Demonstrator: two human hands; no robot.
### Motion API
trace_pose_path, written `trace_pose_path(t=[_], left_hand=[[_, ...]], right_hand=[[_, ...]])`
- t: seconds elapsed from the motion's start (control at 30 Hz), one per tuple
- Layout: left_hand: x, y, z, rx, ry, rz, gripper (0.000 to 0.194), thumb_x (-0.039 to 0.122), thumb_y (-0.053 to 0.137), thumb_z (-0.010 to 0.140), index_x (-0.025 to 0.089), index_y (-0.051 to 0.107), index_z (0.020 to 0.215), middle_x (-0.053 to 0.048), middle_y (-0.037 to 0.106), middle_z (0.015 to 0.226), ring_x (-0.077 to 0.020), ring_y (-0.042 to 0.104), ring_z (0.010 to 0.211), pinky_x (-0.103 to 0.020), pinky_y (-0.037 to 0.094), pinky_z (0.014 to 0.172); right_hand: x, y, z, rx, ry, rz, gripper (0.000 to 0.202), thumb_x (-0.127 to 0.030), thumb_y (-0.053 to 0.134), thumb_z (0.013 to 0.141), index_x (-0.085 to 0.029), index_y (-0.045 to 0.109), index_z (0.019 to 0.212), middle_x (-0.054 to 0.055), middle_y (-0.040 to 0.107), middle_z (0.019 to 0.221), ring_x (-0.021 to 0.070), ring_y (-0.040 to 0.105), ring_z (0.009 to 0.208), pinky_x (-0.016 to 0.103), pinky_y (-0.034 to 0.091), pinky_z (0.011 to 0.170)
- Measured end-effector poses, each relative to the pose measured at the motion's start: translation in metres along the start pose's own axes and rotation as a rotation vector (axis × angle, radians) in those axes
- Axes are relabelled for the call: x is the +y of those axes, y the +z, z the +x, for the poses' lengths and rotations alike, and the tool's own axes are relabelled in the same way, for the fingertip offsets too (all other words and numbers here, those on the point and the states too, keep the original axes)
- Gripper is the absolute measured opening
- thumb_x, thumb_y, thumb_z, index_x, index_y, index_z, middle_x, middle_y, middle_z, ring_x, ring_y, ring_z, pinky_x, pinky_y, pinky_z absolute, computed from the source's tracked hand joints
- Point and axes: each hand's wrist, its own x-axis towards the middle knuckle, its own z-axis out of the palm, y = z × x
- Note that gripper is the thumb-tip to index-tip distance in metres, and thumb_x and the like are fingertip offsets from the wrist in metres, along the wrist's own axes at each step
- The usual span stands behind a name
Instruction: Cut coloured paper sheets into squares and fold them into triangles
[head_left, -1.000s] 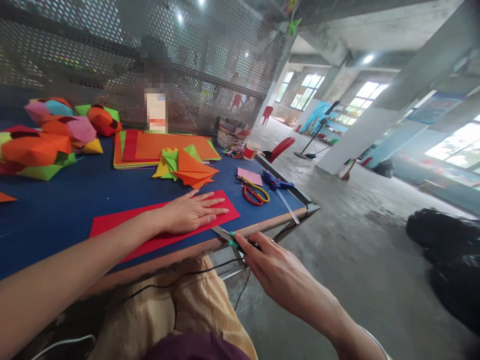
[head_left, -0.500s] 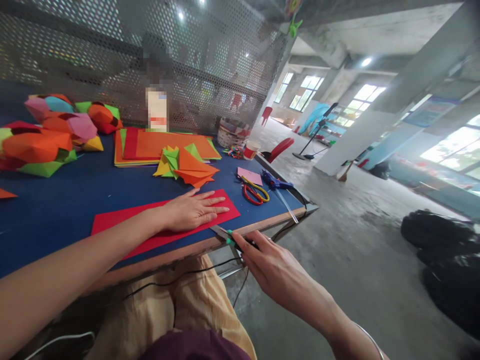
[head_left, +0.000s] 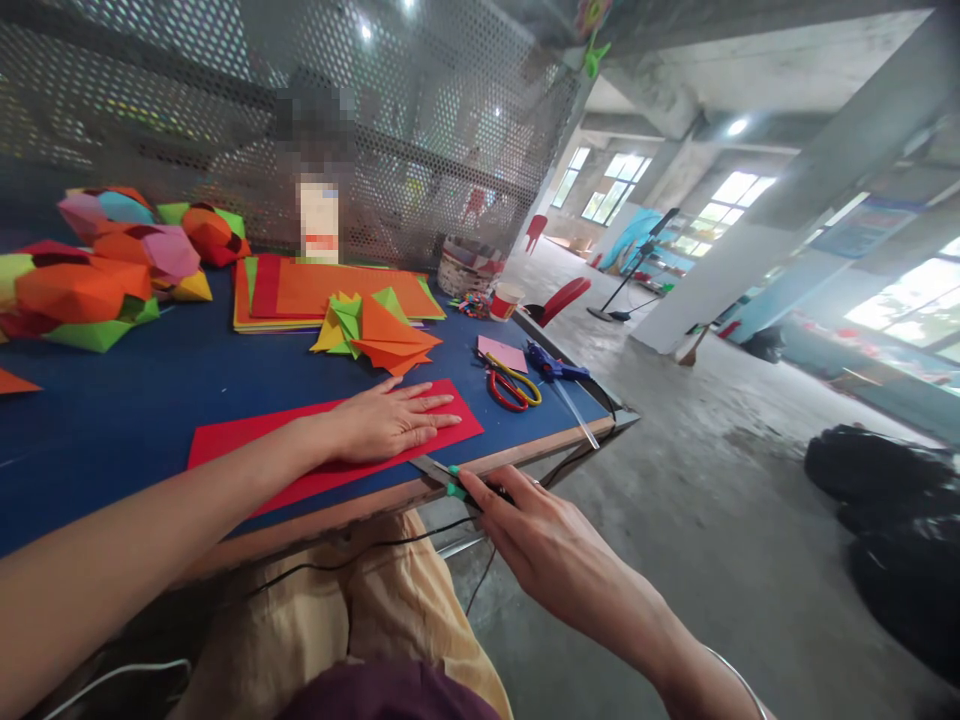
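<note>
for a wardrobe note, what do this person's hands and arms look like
The left hand and right hand are gloveless, and no sleeves show. A thin silvery bracelet circles the right forearm; a right finger seems to bear a ring.

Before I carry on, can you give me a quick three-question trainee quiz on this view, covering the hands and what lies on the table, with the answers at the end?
1. What is the left hand lying flat on?
2. True or false: the scissors with red and yellow handles are in the right hand.
3. Pick one: the glue gun near the corner of the table is
A) green
B) blue
C) white

Key:
1. The red sheet.
2. False; they lie on the table, and the right hand holds a bladed tool with green on its handle.
3. B.
</note>
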Motion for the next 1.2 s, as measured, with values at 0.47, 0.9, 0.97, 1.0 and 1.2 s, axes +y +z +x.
trace_pose_path(t=[0.47,0.9,0.97,1.0,1.2], left_hand=[[-0.001,0.001,0.001,0.001,0.006,0.025,0.049,0.048,0.025,0.109,0.045,0.036,0.156,0.007,0.023,0.171,-0.027,0.011,0.161,-0.061,0.004,0.127],[-0.002,0.002,0.001,0.001,0.012,0.036,0.049,0.049,0.026,0.109,0.046,0.033,0.157,0.008,0.023,0.171,-0.0255,0.011,0.161,-0.06,0.005,0.128],[-0.002,0.002,0.001,0.001,0.015,0.036,0.049,0.049,0.026,0.109,0.046,0.032,0.157,0.008,0.023,0.171,-0.0255,0.011,0.161,-0.06,0.004,0.127],[-0.002,0.002,0.001,0.001,0.013,0.035,0.049,0.049,0.025,0.109,0.046,0.032,0.157,0.008,0.023,0.171,-0.0258,0.011,0.161,-0.061,0.004,0.127],[-0.002,0.002,0.0,0.009,0.019,0.031,0.049,0.049,0.025,0.108,0.046,0.032,0.157,0.009,0.023,0.171,-0.0266,0.013,0.161,-0.061,0.005,0.127]], right_hand=[[-0.011,-0.006,0.006,0.012,-0.007,-0.013,0.053,-0.005,0.046,0.098,-0.01,0.045,0.151,0.019,0.064,0.126,0.0284,0.07,0.111,0.044,0.065,0.088],[-0.012,-0.002,0.01,-0.006,-0.022,-0.005,0.054,-0.005,0.048,0.099,-0.01,0.044,0.153,0.02,0.062,0.129,0.029,0.07,0.111,0.047,0.064,0.09],[-0.012,-0.001,0.011,-0.007,-0.025,-0.01,0.054,-0.005,0.047,0.099,-0.01,0.043,0.153,0.02,0.062,0.13,0.0296,0.068,0.115,0.047,0.064,0.092],[-0.013,0.0,0.012,-0.017,-0.026,-0.01,0.055,-0.004,0.047,0.098,-0.01,0.043,0.153,0.02,0.062,0.131,0.0295,0.068,0.116,0.047,0.063,0.093],[-0.016,0.001,0.014,-0.026,-0.057,-0.024,0.057,-0.003,0.049,0.095,-0.011,0.044,0.152,0.02,0.062,0.133,0.0278,0.071,0.108,0.045,0.065,0.088]])
